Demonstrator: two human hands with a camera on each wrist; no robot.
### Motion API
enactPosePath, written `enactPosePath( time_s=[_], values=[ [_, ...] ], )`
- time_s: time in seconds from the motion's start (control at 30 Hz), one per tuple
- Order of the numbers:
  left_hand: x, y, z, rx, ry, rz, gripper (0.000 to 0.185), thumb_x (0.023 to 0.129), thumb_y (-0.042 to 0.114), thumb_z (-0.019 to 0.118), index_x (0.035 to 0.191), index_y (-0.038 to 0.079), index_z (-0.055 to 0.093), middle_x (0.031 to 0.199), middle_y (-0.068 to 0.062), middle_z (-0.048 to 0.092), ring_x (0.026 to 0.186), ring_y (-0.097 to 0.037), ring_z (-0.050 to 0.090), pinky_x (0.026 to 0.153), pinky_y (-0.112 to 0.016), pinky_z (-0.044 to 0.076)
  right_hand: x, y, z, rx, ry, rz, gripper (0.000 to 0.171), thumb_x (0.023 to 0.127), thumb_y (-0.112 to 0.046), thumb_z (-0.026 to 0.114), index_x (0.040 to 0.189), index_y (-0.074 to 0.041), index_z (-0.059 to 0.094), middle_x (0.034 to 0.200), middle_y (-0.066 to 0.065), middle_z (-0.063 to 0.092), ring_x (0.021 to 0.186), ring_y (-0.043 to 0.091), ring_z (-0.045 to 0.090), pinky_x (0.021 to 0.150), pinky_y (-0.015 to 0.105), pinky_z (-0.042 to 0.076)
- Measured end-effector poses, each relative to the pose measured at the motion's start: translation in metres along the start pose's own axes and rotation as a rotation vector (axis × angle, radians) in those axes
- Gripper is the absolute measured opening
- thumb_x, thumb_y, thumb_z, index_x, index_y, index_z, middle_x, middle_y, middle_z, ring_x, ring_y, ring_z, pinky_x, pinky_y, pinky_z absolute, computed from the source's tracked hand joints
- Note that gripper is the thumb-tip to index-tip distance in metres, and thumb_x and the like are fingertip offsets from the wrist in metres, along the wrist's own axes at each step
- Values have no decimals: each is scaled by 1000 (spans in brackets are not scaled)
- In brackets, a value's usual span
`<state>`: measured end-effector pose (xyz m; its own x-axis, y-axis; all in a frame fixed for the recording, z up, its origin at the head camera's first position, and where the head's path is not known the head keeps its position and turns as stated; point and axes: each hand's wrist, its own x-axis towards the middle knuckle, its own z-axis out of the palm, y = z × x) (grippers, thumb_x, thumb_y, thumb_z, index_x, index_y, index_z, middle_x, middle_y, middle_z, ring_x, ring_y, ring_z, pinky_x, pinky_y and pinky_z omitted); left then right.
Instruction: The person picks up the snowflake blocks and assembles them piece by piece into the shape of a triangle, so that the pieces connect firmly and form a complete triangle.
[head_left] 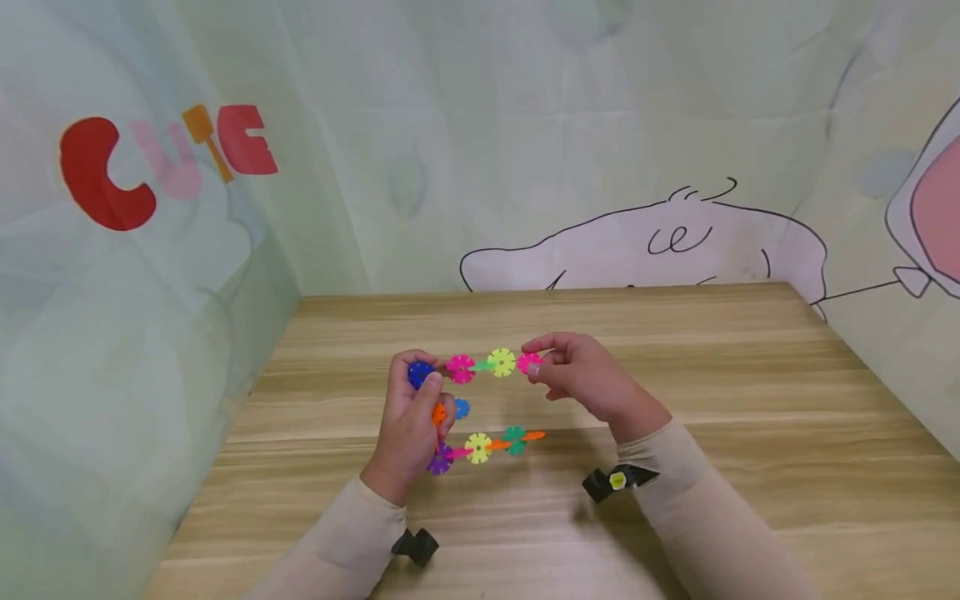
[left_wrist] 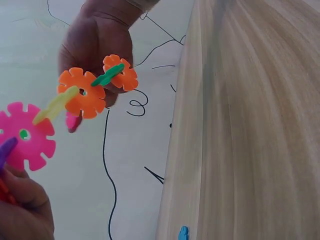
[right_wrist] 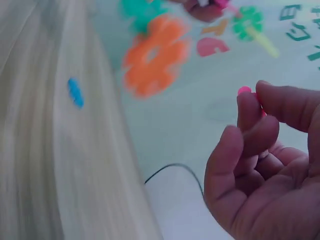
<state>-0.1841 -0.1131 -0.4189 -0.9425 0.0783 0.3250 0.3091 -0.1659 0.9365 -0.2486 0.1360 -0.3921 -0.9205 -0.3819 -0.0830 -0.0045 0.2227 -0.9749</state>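
Your right hand [head_left: 577, 375] fingertips pinch the pink disc [head_left: 529, 363] at one end of the snowflake-disc chain [head_left: 480, 400]; your left hand [head_left: 411, 425] curls round the blue disc [head_left: 420, 374] at the bend, probably to keep the chain taut. The multicoloured, U-shaped chain hangs above the wooden table [head_left: 750, 417]; a lone blue disc [head_left: 461, 408] lies on it.
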Motion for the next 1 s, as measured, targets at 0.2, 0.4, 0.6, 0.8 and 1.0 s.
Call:
enactPosePath(
  time_s=[0.2,0.4,0.6,0.8,1.0],
  values=[
    [0,0,-1,12,1,18,14,115,14,31,128,17,34,123,-7,43,55,-9,41,49,-16,38,-8,-11,-1,229,-102,-39,43,100,3,62,142,8,53,85,-2,65,73,12,58,70,26,56],
    [0,-1,-1,21,-2,40,18,115,12,32,132,7,32,122,-8,45,54,-9,41,48,-16,38,-11,-13,-1,309,-158,-66,41,102,5,57,141,13,51,93,-3,73,84,10,66,75,25,58],
    [0,-2,-1,19,-9,58,22,115,12,34,134,1,30,119,-10,46,54,-10,41,49,-16,39,-11,-13,-1,348,-169,-78,39,103,7,54,140,17,48,96,-2,73,89,10,69,81,25,60],
    [0,-2,-1,18,-14,76,21,115,12,35,133,2,32,118,-10,48,53,-10,41,48,-16,39,-11,-13,0,338,-158,-92,26,103,6,56,129,4,56,95,-1,71,85,12,67,83,27,60],
    [-1,-3,-1,14,-27,109,24,115,10,36,133,-5,30,117,-10,48,53,-11,41,47,-17,39,-12,-14,1,327,-178,-94,22,102,6,57,124,2,56,94,-1,70,85,13,66,84,28,60]
  ],
)
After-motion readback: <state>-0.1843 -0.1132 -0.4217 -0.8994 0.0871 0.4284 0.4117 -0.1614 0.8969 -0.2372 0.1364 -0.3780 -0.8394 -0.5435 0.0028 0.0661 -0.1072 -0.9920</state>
